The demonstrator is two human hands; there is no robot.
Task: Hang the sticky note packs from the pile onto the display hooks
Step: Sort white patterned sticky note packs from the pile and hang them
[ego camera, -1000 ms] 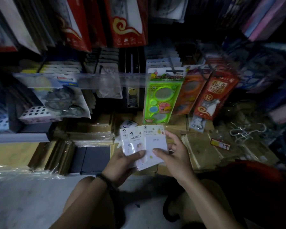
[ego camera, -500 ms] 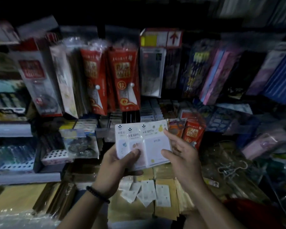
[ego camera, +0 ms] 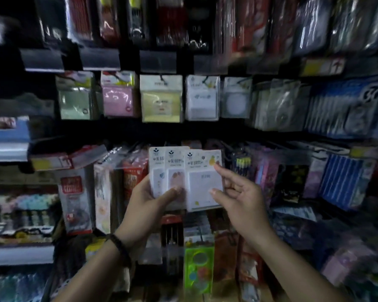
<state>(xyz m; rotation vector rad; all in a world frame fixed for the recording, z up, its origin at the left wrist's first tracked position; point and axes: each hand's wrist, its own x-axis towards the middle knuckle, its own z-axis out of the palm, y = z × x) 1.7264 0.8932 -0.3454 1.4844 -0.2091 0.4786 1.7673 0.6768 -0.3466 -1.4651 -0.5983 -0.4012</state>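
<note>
Below the hooked row of pastel carded sticky note packs [ego camera: 162, 98], my left hand [ego camera: 150, 199] grips three fanned white plastic-wrapped sticky note packs [ego camera: 184, 168]. My right hand [ego camera: 240, 199] touches the front pack [ego camera: 202, 184] with thumb and forefinger; whether it pinches, I cannot tell. None of these three is hung yet.

Fanned set, as I see it: 3 white sticky note packs [ego camera: 184, 177], upright, overlapping left to right, printed headers uppermost, gripped by the left hand [ego camera: 148, 205]. The right hand [ego camera: 240, 203] pinches the frontmost pack [ego camera: 202, 184]. Above, 5 hung packs [ego camera: 162, 99] form 1 row.
</note>
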